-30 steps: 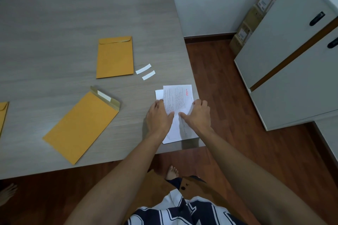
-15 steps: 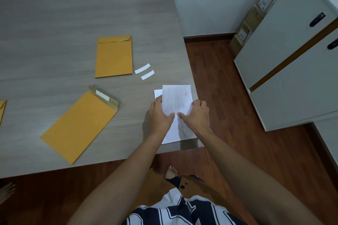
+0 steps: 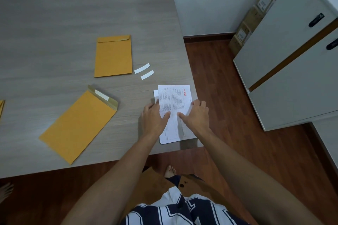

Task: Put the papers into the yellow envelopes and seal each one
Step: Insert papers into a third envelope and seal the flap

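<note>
A small stack of white printed papers (image 3: 173, 100) lies at the table's near right corner. My left hand (image 3: 155, 117) grips the left edge of the top sheet, thumb on the print. My right hand (image 3: 196, 115) grips its right edge with curled fingers, and the sheet bows up a little between them. An open yellow envelope (image 3: 78, 124) lies at a slant to the left, its flap raised and a white adhesive strip showing. A closed yellow envelope (image 3: 113, 56) lies farther back. Part of a third yellow envelope (image 3: 1, 107) shows at the left edge.
Two white peel-off strips (image 3: 144, 71) lie between the closed envelope and the papers. The grey table (image 3: 73, 5) ends just right of the papers, with wooden floor beyond. A white cabinet (image 3: 292, 71) and cardboard boxes (image 3: 256, 16) stand to the right.
Both hands stay on the top sheet. My left fingers have shifted slightly along its left edge. The envelopes and strips have not moved.
</note>
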Motion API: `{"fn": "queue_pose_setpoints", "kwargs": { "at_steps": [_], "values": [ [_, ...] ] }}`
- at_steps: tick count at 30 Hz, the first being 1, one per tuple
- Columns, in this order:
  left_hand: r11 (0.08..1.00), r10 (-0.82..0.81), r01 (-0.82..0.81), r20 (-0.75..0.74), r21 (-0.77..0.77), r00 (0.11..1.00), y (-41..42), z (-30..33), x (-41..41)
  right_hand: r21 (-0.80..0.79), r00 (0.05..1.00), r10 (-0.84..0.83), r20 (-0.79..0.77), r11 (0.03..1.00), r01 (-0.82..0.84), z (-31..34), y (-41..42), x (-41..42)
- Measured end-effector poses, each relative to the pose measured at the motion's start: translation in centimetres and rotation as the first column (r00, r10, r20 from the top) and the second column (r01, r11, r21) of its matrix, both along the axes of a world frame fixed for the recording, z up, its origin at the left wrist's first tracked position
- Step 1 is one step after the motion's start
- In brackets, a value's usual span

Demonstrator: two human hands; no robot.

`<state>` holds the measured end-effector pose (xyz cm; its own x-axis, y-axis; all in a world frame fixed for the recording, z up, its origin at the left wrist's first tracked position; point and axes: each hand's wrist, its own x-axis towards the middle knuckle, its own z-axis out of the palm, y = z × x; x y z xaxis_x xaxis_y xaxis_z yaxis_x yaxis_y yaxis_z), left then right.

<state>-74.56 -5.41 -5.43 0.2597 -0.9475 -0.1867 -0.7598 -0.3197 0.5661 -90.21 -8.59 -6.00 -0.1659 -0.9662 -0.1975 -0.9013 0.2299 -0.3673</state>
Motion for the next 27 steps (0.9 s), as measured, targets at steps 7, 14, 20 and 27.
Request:
{"fn": "queue_pose_setpoints", "kwargs": {
  "at_steps": [7,14,20,27],
  "values": [
    [0.999,-0.045,0.043,0.051,0.031,0.998,-0.2,0.1,0.3,0.007,1.000,-0.011,0.002,1.000,0.011,0.0,0.0,0.2],
    [0.998,0.018,-0.026,-0.157,-0.049,0.987,-0.6,1.2,0.0,0.001,1.000,-0.019,0.010,1.000,0.019,0.2,0.0,0.3],
    [0.945,0.199,-0.289,-0.426,-0.156,0.883,-1.8,2.1,-1.4,0.002,1.000,-0.017,0.015,1.000,0.017,0.3,0.2,0.1],
    [0.886,0.361,-0.462,-0.568,-0.038,0.740,-1.9,3.1,-1.7,0.012,0.999,-0.022,0.035,1.000,0.022,0.4,0.2,0.2]
  ]
}}
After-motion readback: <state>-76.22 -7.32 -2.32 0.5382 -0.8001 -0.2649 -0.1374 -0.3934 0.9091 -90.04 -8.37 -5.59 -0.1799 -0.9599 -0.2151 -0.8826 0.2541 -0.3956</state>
